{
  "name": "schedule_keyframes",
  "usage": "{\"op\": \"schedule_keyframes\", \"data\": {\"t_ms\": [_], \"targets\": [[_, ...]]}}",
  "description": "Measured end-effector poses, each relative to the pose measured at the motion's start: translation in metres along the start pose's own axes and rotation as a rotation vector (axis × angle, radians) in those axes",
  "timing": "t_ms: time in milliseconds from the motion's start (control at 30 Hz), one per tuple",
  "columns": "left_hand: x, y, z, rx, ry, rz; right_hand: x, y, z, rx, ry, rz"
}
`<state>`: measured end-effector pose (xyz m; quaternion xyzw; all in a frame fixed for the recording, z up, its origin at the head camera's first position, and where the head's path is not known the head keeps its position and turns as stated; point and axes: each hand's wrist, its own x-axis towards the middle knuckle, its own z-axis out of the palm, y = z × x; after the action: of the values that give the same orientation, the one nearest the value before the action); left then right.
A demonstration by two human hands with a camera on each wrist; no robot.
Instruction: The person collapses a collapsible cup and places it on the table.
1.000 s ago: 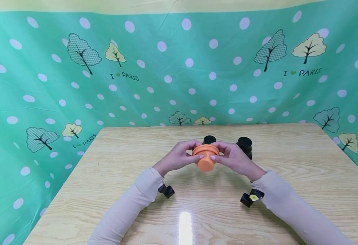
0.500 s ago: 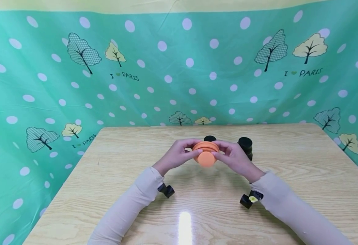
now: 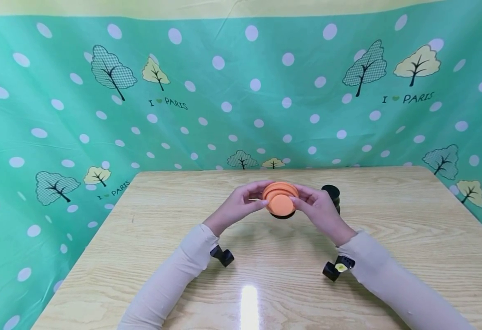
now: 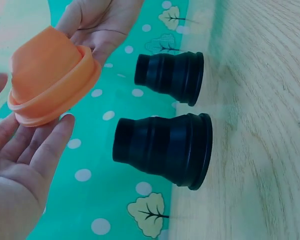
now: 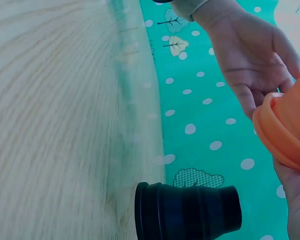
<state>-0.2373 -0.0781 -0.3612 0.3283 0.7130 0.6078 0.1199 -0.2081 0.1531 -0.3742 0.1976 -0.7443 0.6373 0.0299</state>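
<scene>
An orange collapsible cup [image 3: 281, 205], partly folded with its ringed walls bunched, is held up between both hands. In the head view its small flat base faces me. My left hand [image 3: 241, 204] grips the left side, thumb by the base and fingers along the wide rim. The right hand [image 3: 317, 206] pinches the other side the same way. In the left wrist view, two extended black collapsible cups [image 4: 162, 150] stand below it, wide rims down on the table. The held cup overlaps one of them in the head view, leaving only its lower edge visible.
The second black cup [image 3: 331, 197] stands just behind the right hand. A light wooden table [image 3: 174, 206] lies beneath, with a green dotted curtain [image 3: 207, 91] along its far edge. Dark wrist cameras [image 3: 223, 256] hang below both sleeves.
Both hands have raised the orange cup slightly and tipped its base toward me. It now covers the top of the black cup behind it. The black cups have stayed put.
</scene>
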Motion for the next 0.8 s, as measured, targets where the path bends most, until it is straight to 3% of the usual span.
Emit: {"op": "schedule_keyframes", "data": {"t_ms": [133,433,800], "targets": [[0.0010,-0.0023,0.0012,-0.038,-0.015,0.014,0.0006,0.0020,-0.0015,0.032,0.002,0.001],[0.0030,-0.0036,0.0050,0.049,0.028,0.095,-0.0001,0.0037,-0.0014,0.034,-0.013,-0.040],[0.0014,0.0020,0.0061,0.082,0.053,0.094,-0.0006,0.0030,-0.0021,0.040,-0.034,-0.002]]}}
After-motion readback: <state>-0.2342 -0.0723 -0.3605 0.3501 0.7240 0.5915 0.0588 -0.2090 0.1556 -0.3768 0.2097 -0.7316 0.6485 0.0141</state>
